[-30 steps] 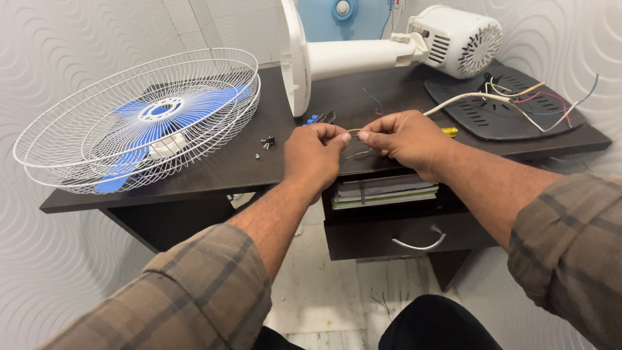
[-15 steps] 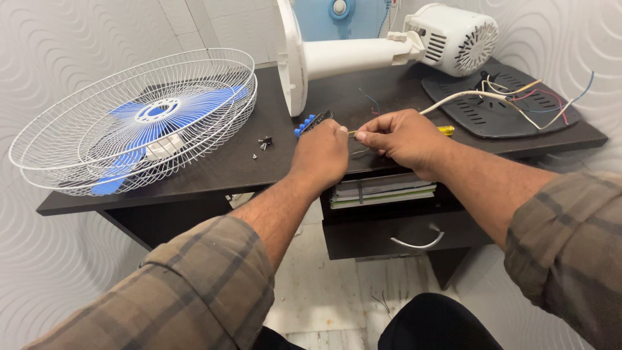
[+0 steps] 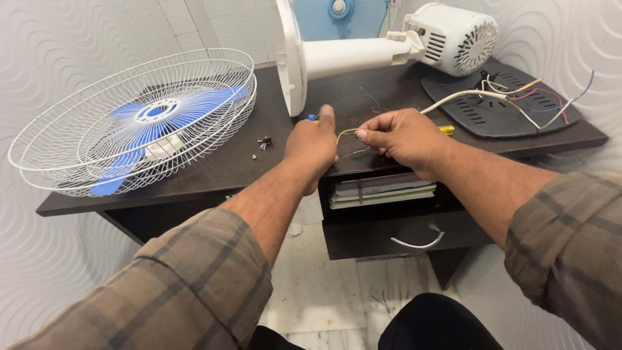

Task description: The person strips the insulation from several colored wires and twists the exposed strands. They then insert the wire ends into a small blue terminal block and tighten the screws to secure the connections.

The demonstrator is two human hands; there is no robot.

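Pinching thin wires (image 3: 350,134) between left hand (image 3: 312,148), right hand (image 3: 403,137)

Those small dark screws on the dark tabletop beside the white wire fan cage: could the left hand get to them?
Probably yes. The small dark screws lie just beside the left hand, with bare dark tabletop between; the white wire fan cage sits further off.
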